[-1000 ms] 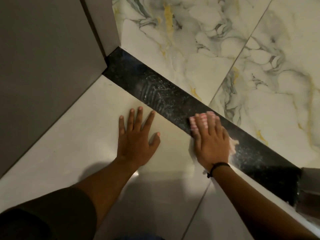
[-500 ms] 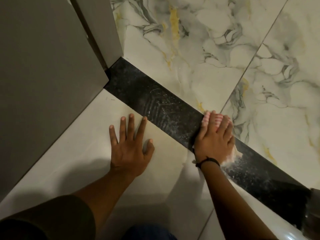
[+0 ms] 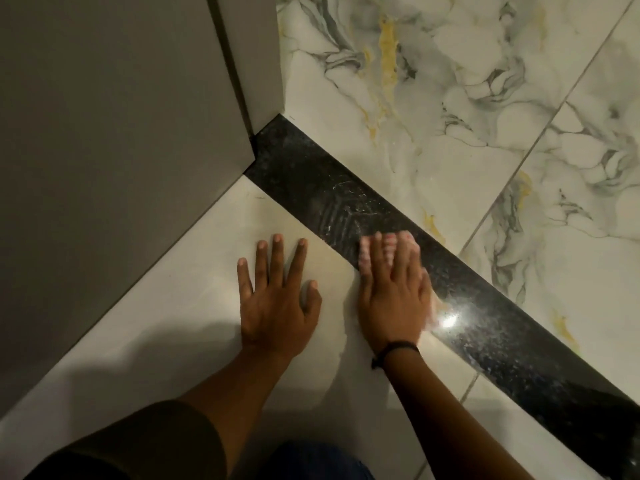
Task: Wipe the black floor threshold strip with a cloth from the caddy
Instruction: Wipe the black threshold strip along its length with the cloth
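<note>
The black threshold strip (image 3: 491, 320) runs diagonally across the floor from the door frame at upper left to the lower right corner. Pale wipe streaks show on its upper part. My right hand (image 3: 393, 296) presses flat on a pink-and-white striped cloth (image 3: 365, 252), which peeks out past my fingertips and at the hand's right side, on the strip's near edge. My left hand (image 3: 275, 303) lies flat, fingers spread, on the plain cream tile beside the strip, holding nothing. The caddy is out of sight.
A grey door or panel (image 3: 114, 161) and its frame (image 3: 256, 64) stand at the left, meeting the strip's far end. Marbled white tiles (image 3: 485, 116) with grey and yellow veins lie beyond the strip. My knee in blue fabric (image 3: 322, 460) shows at the bottom.
My right hand with the cloth has slid along the strip toward the door frame and back toward its near edge. My left hand stays planted on the cream tile.
</note>
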